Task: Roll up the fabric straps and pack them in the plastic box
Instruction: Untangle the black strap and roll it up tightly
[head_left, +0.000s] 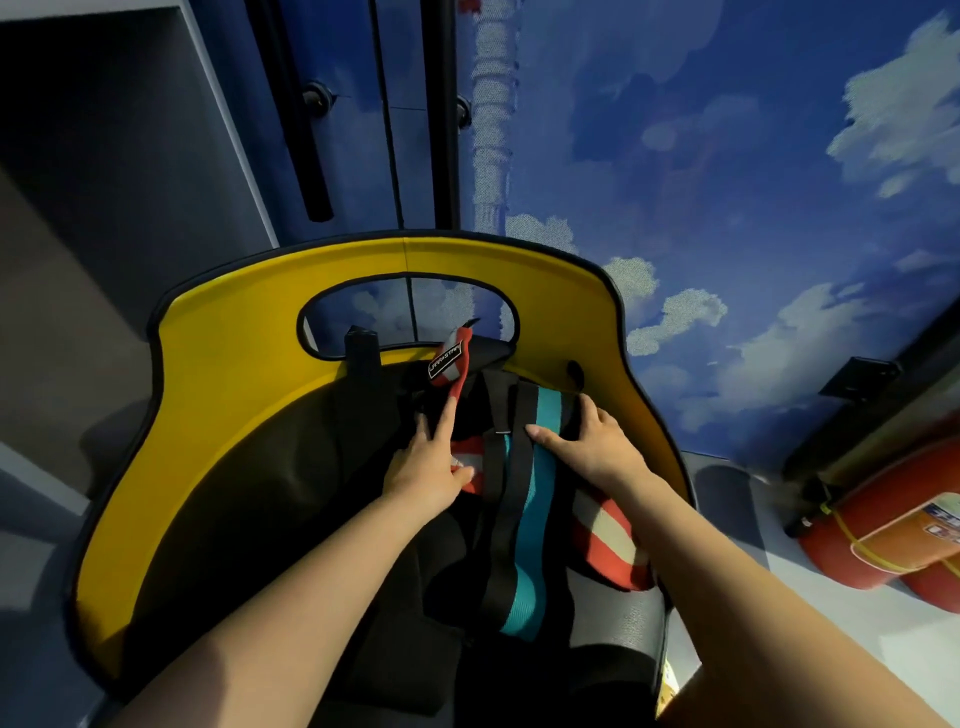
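Several fabric straps lie on the dark seat of a yellow-edged racing chair (218, 364). A teal and black strap (524, 519) runs down the middle. A red and white striped strap (613, 540) lies to its right, and a red labelled strap end (449, 364) sticks up near the backrest opening. My left hand (428, 462) rests on the red strap with the index finger stretched along it. My right hand (592, 441) lies flat on the upper end of the teal strap, fingers spread. No plastic box is in view.
A wall painted with blue sky and clouds (727, 156) rises behind the chair. Red fire extinguishers (883, 535) lie on the floor at the right. Black vertical poles (311, 130) and a dark panel stand at the left.
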